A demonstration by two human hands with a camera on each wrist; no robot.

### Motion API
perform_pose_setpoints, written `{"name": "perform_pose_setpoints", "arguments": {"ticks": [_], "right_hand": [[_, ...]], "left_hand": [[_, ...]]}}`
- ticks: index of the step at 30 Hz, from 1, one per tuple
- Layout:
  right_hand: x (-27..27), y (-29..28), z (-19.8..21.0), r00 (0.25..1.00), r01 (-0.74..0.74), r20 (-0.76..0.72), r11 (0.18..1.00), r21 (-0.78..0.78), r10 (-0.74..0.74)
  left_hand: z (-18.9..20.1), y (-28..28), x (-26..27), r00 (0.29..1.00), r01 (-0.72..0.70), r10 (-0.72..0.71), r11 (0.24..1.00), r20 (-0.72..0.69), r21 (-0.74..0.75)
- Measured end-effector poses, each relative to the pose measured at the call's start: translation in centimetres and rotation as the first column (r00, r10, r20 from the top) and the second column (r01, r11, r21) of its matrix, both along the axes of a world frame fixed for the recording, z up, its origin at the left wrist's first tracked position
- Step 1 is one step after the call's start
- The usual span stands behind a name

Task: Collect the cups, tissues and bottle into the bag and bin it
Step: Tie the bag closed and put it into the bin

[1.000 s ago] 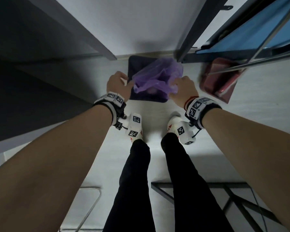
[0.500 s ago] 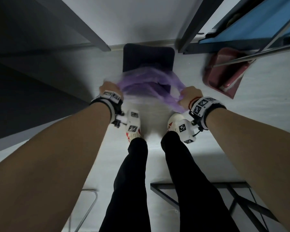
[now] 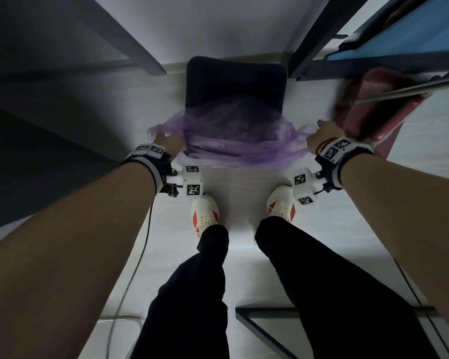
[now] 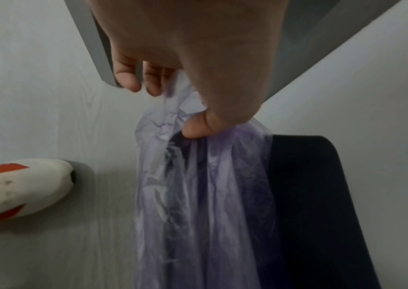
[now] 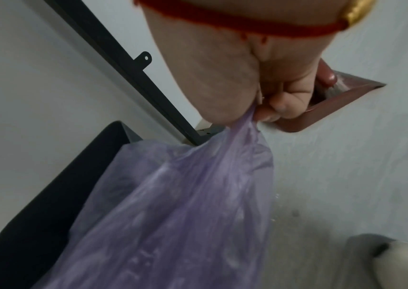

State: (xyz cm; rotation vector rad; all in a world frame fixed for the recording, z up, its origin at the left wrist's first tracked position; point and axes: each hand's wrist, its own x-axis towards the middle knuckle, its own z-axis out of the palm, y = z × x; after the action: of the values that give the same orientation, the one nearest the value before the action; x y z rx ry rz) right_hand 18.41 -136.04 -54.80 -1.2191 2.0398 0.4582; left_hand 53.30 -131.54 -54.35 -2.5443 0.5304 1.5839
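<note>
Pale floor under a desk: left hand (image 3: pixel 167 143) and right hand (image 3: pixel 322 137), well apart, each pinch the purple bag (image 3: pixel 233 136) (stretched wide) above the dark bin (image 3: pixel 233 79), probably to line it

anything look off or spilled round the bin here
Nothing stands out. The purple bag is stretched between the left hand and right hand over the black bin. No tear or spill shows on the pale floor.

No readable text, only coded squares on the wrist mounts (image 3: pixel 192 181)
</note>
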Motion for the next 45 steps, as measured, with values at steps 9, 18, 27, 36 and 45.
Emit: {"name": "perform_pose_setpoints", "arguments": {"ticks": [9,18,27,36,45], "right_hand": [[1.5,-6.8,0.4,0.942,0.329,0.134,0.928,-0.177,-0.308],[3.0,2.4,1.9,0.918,0.253,0.276,0.957,0.139,-0.283],[-0.7,6.0,-2.7,0.947,0.3,0.043,0.926,0.228,-0.317],[2.3,-3.1,-0.5,0.598,0.748,0.453,0.664,-0.018,-0.661],[4.1,-7.9,0.9,0.386,0.773,0.766,0.634,0.037,-0.514]], "left_hand": [[2.9,-6.9,-1.2,0.973,0.12,-0.093,0.986,0.213,-0.119],[3.4,2.7,-1.6,0.997,0.072,-0.072,0.997,-0.025,0.0],[1.5,3.9,-1.6,0.973,0.227,-0.228,0.973,0.039,0.038],[4.1,-3.5,-1.8,0.997,0.009,0.021,0.918,0.071,-0.397],[3.3,-8.8,-2.5,0.882,0.435,-0.469,0.779,0.04,-0.452]]}}
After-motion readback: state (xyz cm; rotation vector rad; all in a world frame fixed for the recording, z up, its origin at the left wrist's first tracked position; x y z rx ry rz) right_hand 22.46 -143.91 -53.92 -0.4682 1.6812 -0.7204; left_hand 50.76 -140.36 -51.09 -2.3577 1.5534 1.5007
